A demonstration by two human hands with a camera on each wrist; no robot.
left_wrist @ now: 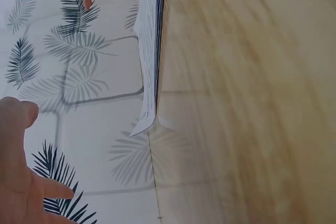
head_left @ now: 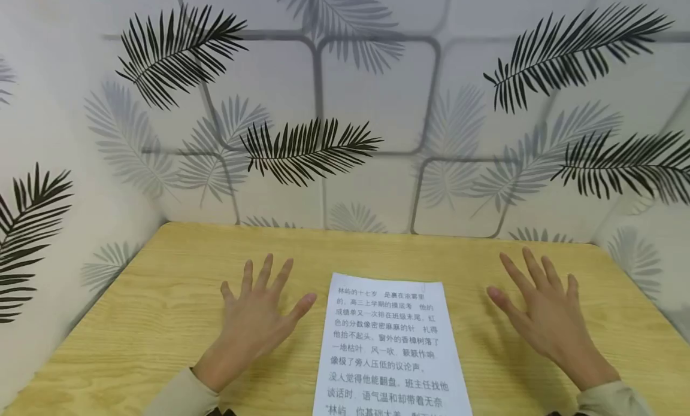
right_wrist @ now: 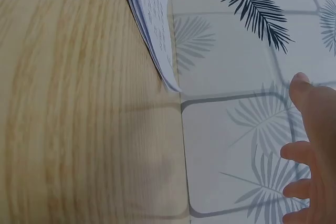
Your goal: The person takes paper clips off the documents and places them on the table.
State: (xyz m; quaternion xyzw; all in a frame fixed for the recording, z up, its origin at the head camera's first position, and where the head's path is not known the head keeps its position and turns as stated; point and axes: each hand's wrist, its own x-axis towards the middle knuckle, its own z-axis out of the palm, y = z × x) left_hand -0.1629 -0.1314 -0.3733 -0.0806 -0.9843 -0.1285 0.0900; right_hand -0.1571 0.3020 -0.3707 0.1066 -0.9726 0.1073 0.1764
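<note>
A stack of white paper sheets (head_left: 388, 344) printed with Chinese text lies on the wooden table between my hands. To its left my left hand (head_left: 256, 320) is held over the table, fingers straight and spread, holding nothing. On the other side my right hand (head_left: 547, 320) is likewise spread, its thumb toward the sheets and a shadow beneath it. In the left wrist view the stack (left_wrist: 149, 45) appears edge-on, with a curled corner at its far end. The right wrist view shows several layers in the stack (right_wrist: 149, 19) and the fingers of my right hand (right_wrist: 315, 156).
The light wood table (head_left: 178, 272) reaches back to a wall (head_left: 372, 93) patterned with dark and grey palm leaves and rounded grey outlines. Another stretch of wall (head_left: 54, 224) closes in on the left. Beige sleeves (head_left: 183, 395) cover both wrists.
</note>
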